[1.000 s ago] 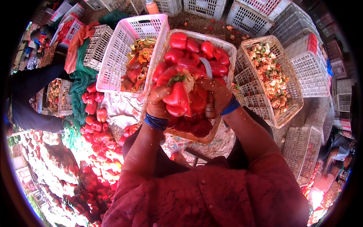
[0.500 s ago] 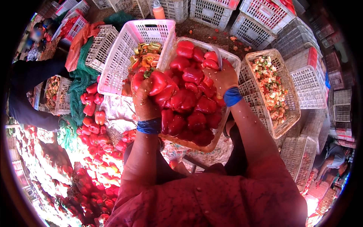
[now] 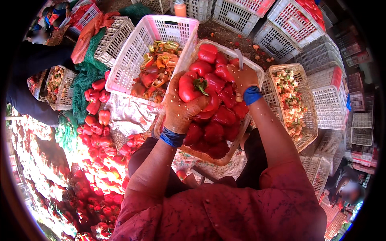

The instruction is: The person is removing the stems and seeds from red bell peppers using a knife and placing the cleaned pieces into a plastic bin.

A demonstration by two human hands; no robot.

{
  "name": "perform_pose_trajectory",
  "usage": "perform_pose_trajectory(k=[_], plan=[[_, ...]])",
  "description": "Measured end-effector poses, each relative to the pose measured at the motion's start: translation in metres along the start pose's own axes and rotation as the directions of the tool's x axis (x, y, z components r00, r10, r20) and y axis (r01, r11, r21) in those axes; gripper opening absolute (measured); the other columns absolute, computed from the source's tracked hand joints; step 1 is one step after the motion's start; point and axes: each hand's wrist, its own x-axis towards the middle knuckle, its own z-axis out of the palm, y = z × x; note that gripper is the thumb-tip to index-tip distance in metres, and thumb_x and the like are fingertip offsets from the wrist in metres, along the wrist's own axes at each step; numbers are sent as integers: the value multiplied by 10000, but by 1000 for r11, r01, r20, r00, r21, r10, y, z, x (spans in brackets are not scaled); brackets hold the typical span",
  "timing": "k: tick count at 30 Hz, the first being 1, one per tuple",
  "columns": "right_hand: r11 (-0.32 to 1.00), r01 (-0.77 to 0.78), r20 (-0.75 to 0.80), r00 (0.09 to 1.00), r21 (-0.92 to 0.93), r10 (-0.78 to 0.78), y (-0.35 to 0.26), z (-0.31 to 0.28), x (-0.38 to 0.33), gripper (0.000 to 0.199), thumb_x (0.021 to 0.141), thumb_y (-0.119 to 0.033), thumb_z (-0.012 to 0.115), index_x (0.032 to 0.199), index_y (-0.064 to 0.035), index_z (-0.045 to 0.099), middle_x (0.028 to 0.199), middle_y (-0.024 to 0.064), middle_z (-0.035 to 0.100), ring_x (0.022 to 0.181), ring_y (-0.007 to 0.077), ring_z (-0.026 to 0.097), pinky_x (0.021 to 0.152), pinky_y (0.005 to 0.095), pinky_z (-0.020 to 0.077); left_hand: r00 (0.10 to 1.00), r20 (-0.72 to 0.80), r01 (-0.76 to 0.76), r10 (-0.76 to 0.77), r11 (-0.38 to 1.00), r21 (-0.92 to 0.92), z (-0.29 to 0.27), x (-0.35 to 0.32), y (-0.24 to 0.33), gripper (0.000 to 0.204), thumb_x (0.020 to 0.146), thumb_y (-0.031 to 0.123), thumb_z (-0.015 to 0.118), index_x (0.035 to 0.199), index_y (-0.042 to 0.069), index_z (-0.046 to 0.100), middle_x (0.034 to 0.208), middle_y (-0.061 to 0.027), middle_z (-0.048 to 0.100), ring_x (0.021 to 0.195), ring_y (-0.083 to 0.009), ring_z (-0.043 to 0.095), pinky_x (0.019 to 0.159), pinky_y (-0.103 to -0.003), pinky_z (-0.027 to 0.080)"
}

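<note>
Left hand point(image 3: 179, 110): fingers closed around a red bell pepper point(image 3: 189, 87) (green stem showing). Right hand point(image 3: 243, 78): fingers clenched on a knife point(image 3: 239, 59), above the pepper-filled basket point(image 3: 189, 60).

L hand point(image 3: 179, 110) now grips a whole red bell pepper point(image 3: 189, 87) w/ green stem, lifted over crate; R hand point(image 3: 244, 80) w/ knife point(image 3: 239, 58) shifts toward far rim.
</note>
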Motion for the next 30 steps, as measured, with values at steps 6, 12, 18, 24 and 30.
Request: perform_pose_trajectory(k=[6,12,18,24,30], plan=[[601,-136,332,915,788,-228,-78,-57,-138,451,868,-401,741,1154,-59,671,964,30,684,642,95,594,571,264,484,972,234,-91,21,952,294,10,-8,0,952,595,119,901,1413,51,419,1263,-68,562,1128,-195,562,979,-334,470],[593,-252,479,838,764,-261,-46,-37,-142,348,862,-344,735,1049,-58,666,671,6,612,361,95,490,364,220,366,942,336,-164,-21,843,512,17,-12,-10,977,588,158,934,1412,43,423,1271,-94,591,1158,-200,569,1004,-329,463],[771,246,33,945,588,-326,-39,-33,-137,452,811,-365,773,1114,-52,650,815,73,689,643,188,668,579,307,521,965,258,44,-44,999,7,28,-12,-43,936,727,222,879,1453,26,322,1251,-122,581,1118,-215,591,905,-335,530],[861,180,102,961,477,-257,-41,-42,-132,589,754,-444,819,1134,-29,645,905,110,715,806,200,670,750,333,537,938,248,230,-243,970,82,28,1,-39,820,782,187,825,1445,63,358,1142,-80,623,944,-151,629,738,-288,565],[748,181,218,890,638,-400,-22,-43,-135,504,739,-366,839,1041,-3,662,729,41,651,574,94,572,495,259,464,909,330,232,-255,967,109,25,-5,-30,758,736,56,793,1412,45,452,1083,-30,630,900,-106,613,718,-238,536]])
